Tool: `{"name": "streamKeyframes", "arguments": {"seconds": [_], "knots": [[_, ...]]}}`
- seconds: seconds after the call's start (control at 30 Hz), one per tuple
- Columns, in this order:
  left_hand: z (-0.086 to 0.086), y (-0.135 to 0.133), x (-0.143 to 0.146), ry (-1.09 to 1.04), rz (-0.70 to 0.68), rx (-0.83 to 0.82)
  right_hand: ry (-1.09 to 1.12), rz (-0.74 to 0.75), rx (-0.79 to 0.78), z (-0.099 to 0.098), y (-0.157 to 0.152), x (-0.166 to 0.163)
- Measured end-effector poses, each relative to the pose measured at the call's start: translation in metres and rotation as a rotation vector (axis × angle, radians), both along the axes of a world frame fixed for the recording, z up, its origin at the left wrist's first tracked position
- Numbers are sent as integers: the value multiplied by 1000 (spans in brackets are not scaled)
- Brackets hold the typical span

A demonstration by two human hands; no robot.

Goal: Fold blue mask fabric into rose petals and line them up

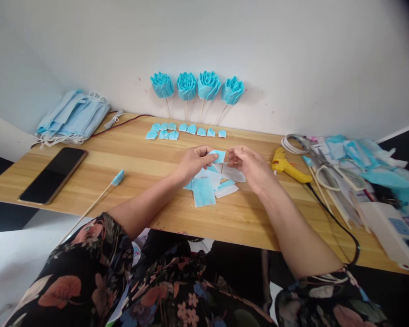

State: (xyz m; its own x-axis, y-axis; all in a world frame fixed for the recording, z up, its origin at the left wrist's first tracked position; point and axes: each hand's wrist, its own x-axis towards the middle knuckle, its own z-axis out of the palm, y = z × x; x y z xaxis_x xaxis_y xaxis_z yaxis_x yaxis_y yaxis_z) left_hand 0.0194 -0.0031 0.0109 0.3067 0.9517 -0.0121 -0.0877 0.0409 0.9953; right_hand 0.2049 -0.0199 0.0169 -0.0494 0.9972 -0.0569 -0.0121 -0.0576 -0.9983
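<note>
My left hand [193,162] and my right hand [248,167] meet above the middle of the wooden table [139,163]. Both pinch a small blue piece of mask fabric [218,156] between their fingertips. Under the hands lies a loose pile of cut blue and white fabric squares [207,186]. Behind them, a row of several small folded blue petals [186,131] lies on the table. Several finished blue fabric roses on sticks [197,86] lean against the white wall.
A stack of blue face masks [71,119] and a dark phone [54,175] lie at the left. A stick with a blue tip [98,197] overhangs the front edge. A yellow glue gun [288,167], its black cord, scissors [327,170] and scraps crowd the right.
</note>
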Motion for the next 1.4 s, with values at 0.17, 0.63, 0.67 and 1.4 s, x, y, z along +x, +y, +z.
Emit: {"name": "streamKeyframes", "arguments": {"seconds": [0.17,0.63,0.67,1.4], "knots": [[2,-1,0,1,-8,-23,37,-18,14,-1,3,5],[0,-1,1,6,-32,-17,-243,93,85,6,-6,-8],[0,-1,1,6,-37,-18,-258,94,94,5,-6,-8],[3,2,-1,17,-80,-50,-47,50,107,5,1,8]]}}
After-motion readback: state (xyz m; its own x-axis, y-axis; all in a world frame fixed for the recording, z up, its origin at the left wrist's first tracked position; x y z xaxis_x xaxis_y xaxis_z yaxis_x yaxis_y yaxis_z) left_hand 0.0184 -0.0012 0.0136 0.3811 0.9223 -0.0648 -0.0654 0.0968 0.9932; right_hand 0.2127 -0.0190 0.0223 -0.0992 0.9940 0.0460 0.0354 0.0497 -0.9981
